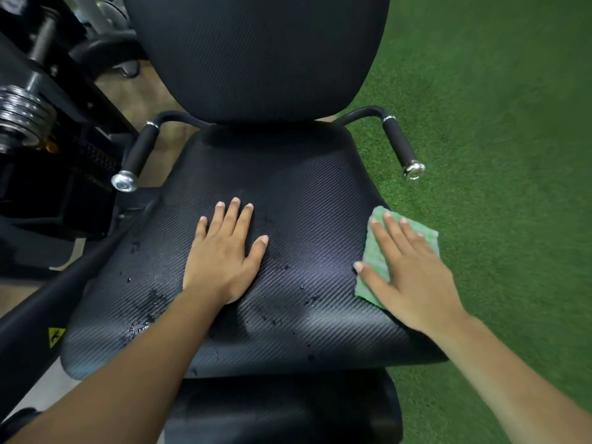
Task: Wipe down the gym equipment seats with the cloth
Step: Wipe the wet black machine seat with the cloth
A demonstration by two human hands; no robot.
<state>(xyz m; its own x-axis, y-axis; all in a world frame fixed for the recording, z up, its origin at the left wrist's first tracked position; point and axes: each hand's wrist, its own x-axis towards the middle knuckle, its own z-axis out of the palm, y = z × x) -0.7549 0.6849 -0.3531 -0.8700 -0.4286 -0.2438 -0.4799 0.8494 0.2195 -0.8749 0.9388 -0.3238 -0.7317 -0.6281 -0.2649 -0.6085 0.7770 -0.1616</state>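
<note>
One black, rib-textured vinyl seat pad [288,187] of a gym machine carries everything here. One green-and-white checked cloth [373,251] lies flat at the seat's right edge, about midway along it, with its far corner reaching just past that edge over the green artificial turf floor [496,123].

The right hand [413,277] lies on top of the cloth with fingers straight and spread, pressing it onto the pad rather than clutching it. The left hand [224,251] rests palm down on the bare middle of the seat, fingers straight and slightly fanned, grasping nothing; it is well apart from the cloth.

Water droplets [150,302] bead on the pad, thickest toward the near left corner, with a few more scattered near the front edge.

Three black pads show in all: the seat, a rounded backrest [256,52] rising from its far edge, and a lower pad [282,408] under its near edge. Two foam-gripped handles with chrome end caps flank the far corners, one left [139,155], one right [398,144]. A stack of metal weight plates [22,113] sits on the frame to the left, and one yellow warning sticker [55,336] marks the frame by the near left corner.
</note>
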